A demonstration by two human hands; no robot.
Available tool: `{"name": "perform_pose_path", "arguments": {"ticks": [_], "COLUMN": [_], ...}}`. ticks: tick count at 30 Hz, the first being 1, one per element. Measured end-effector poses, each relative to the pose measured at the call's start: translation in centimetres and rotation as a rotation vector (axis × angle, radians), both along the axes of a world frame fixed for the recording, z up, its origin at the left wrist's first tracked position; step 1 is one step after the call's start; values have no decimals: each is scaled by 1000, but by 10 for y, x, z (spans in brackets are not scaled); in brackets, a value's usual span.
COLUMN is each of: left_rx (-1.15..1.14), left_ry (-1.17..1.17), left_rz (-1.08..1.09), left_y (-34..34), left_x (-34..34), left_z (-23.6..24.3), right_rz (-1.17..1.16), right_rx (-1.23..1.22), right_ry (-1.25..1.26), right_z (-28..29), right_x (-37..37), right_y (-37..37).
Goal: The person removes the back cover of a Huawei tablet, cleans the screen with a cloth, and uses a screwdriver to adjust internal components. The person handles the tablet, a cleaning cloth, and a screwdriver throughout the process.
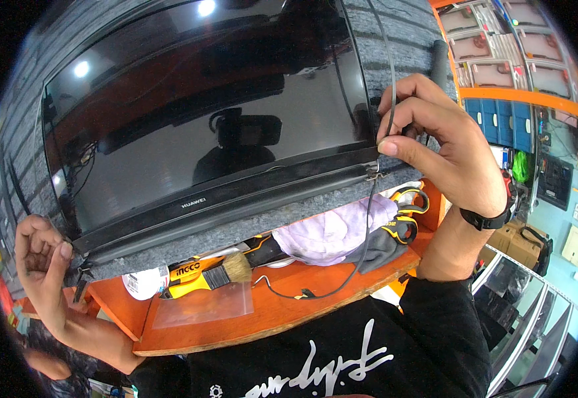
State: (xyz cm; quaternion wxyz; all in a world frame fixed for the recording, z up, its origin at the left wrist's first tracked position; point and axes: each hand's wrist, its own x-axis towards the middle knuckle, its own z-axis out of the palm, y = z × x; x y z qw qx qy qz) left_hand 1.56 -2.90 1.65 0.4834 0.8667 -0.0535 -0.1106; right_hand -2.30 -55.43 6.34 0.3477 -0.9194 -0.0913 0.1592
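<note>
Pinching black screen (pixel 203 166) at both near corners, with left hand (pixel 40 262) at lower left and right hand (pixel 445 142) at lower right, thumb and fingers closed. Lying inward from both, about equally near, long axis left-right, rising rightward, over grey mat (pixel 402 36). Cannot tell if pinching cable (pixel 392 73) too.
</note>
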Motion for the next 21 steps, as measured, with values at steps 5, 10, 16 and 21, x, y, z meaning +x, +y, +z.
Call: {"name": "perform_pose_path", "arguments": {"ticks": [5, 10, 16, 21], "left_rx": [-21, 10, -2, 28], "left_ry": [9, 5, 27, -14], "left_rz": [16, -3, -65, -61], "left_y": [-2, 2, 11, 10], "left_x": [-2, -1, 2, 0], "left_z": [-1, -1, -4, -4], "right_rz": [-1, 10, 21, 5], "right_rx": [1, 2, -10, -58], "right_ry": [-18, -32, -65, -87], "right_z": [-1, -2, -3, -2], "right_x": [1, 1, 1, 1], "right_y": [0, -1, -1, 2]}}
